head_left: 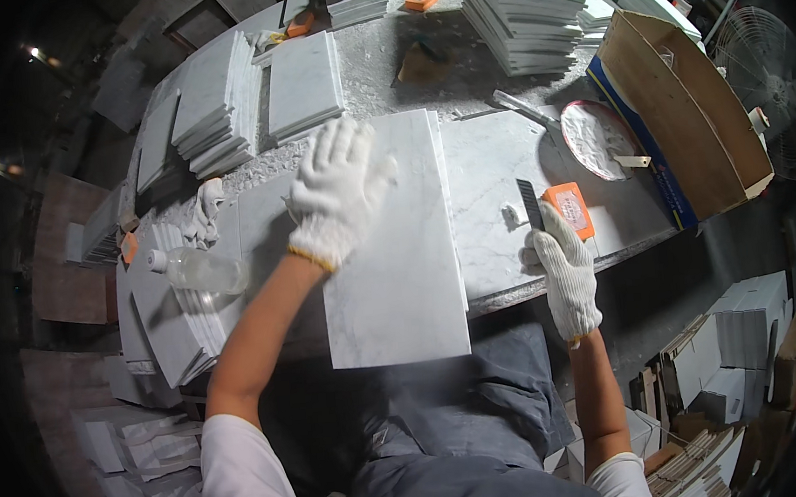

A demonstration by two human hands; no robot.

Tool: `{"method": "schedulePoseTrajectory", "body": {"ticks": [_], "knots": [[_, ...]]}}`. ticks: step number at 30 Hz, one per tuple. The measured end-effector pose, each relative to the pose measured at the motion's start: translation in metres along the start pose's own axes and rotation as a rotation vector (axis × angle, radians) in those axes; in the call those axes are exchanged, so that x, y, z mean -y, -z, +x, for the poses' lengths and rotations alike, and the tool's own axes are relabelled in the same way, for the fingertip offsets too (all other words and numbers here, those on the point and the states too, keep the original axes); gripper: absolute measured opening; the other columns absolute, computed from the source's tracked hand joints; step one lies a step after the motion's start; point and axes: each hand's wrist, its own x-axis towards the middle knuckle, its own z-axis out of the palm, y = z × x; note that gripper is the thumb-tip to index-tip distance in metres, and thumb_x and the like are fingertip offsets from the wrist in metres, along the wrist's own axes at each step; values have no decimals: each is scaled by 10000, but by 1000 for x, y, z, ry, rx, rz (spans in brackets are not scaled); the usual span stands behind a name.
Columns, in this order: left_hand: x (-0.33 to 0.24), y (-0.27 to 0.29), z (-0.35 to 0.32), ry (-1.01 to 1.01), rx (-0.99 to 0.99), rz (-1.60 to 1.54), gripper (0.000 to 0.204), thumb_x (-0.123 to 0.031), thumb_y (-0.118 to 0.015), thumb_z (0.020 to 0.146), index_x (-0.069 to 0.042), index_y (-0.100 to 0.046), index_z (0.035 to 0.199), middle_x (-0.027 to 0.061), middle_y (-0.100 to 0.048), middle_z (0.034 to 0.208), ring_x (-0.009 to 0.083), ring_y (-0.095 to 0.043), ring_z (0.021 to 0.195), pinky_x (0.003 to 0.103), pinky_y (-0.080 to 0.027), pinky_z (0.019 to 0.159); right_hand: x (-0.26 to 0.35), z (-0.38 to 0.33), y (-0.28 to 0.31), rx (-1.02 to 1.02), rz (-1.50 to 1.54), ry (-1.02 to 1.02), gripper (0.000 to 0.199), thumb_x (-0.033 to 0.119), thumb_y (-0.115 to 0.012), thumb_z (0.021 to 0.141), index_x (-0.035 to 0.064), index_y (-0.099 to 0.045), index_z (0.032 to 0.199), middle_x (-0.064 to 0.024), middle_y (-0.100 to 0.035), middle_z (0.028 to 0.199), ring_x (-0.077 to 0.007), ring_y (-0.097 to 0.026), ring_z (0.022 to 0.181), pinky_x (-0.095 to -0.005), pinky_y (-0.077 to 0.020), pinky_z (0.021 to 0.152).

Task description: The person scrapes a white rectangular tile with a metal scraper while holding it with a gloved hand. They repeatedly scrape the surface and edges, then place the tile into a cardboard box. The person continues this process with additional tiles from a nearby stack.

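A white knitted glove covers my left hand [336, 193], which lies flat with fingers stretched on a white, grey-veined marble tile [397, 295]. The tile tops a small stack, and its near end overhangs the table edge by my lap. My right hand [569, 282], gloved too, is closed around a dark, flat, narrow blade-like tool [529, 203] that points up and away. Its exact kind is unclear, and its lower end is hidden in the fingers. Just beyond that hand sits an orange block [570, 212] with a pale top. A small white lump [512, 213] lies left of the tool.
A clear bottle [199, 271] lies on its side at the left. Tile stacks [218, 104] stand far left, with a taller stack [525, 19] far right. A bowl of white powder [595, 139] sits by an open cardboard box [687, 114]. Beyond is a fan [768, 79].
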Motion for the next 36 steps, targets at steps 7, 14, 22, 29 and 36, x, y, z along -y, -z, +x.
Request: {"method": "schedulePoseTrajectory", "body": {"ticks": [7,14,22,29,36], "knots": [[-42,70,-86,-153,248,-19,714,-353,-585,904,39,-503,1496,186,-420,1617,358,-331,1531,491,-169,1288,26,63,-40,173,-200,19,477,229,-696,1011,48,-602,1442,-69,-723,1024,-110,-675,795,-243,-562,676],[-62,102,-92,-57,306,-150,769,-561,-566,977,22,-531,1477,190,-463,1578,366,-346,1521,507,-219,1270,35,118,-83,313,-625,224,392,133,-645,990,110,-660,1381,-72,-716,997,-152,-674,811,-292,-544,738],[-65,107,-84,-42,297,-175,781,-611,-556,968,17,-579,1431,185,-495,1551,365,-382,1498,519,-251,1255,46,122,-92,427,-759,239,358,151,-594,1022,135,-668,1372,-74,-721,983,-167,-652,774,-314,-542,731],[-64,106,-83,-35,282,-215,776,-625,-558,965,1,-595,1421,179,-498,1550,366,-389,1494,524,-259,1251,41,123,-96,430,-891,346,347,183,-636,1028,115,-671,1366,-108,-743,968,-153,-652,680,-307,-558,673],[-64,105,-84,-39,283,-209,760,-623,-568,961,-32,-590,1438,174,-495,1551,370,-389,1493,529,-261,1248,34,124,-97,403,-902,518,326,165,-642,1014,117,-693,1332,-157,-758,1031,-204,-698,748,-337,-555,702]]}}
